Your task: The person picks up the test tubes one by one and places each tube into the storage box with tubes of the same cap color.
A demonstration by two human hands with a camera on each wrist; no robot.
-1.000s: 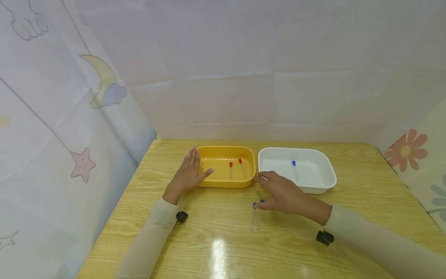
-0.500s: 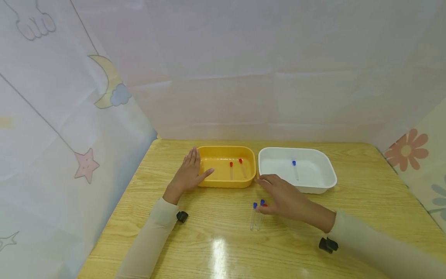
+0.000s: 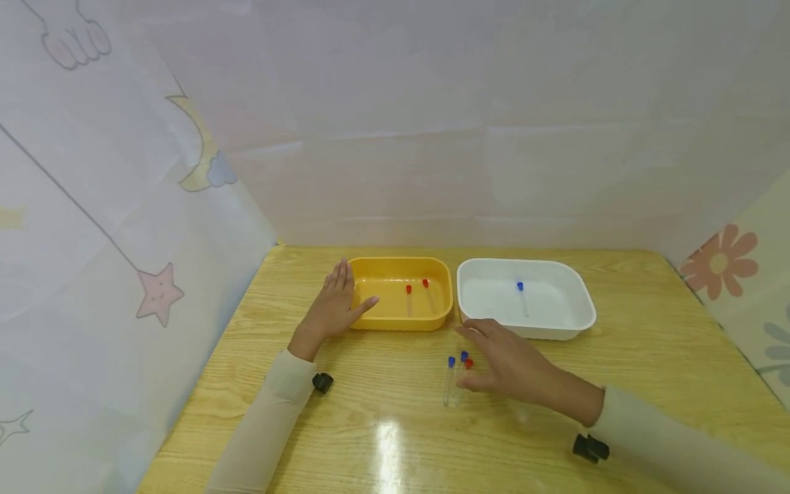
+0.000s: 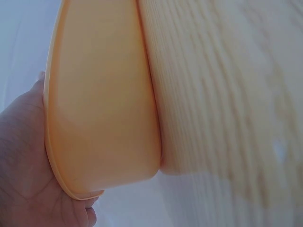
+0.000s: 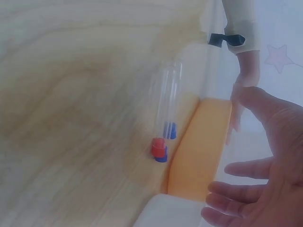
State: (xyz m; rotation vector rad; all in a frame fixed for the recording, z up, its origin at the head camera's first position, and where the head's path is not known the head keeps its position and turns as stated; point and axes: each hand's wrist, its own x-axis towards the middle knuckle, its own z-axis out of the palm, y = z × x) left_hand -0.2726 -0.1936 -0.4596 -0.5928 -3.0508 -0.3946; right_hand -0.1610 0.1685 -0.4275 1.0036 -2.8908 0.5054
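Note:
My left hand [image 3: 330, 307] rests on the left rim of the yellow tray [image 3: 401, 324], fingers straight, thumb over the front edge. The left wrist view shows the palm against the tray's rim. My right hand [image 3: 515, 363] hovers, spread and holding nothing, just right of three clear capped tubes lying on the table. Two carry blue caps, the left tube [image 3: 451, 362] and the middle tube [image 3: 463, 357]; the third has a red cap [image 3: 469, 363] and its body is partly hidden by the hand. In the right wrist view the red-capped tube [image 5: 159, 147] overlaps a blue one.
Inside the yellow tray lie two red-capped tubes, one [image 3: 409, 290] left of the other [image 3: 426, 284]. A white tray [image 3: 552, 334] stands close to its right, with one blue-capped tube [image 3: 520, 287] inside. The wooden table [image 3: 345, 425] meets a sheet-covered wall [image 3: 395, 185] behind.
My right hand has drawn slightly back toward me and to the right, uncovering the red cap beside the blue ones. My left hand has stayed on the yellow tray.

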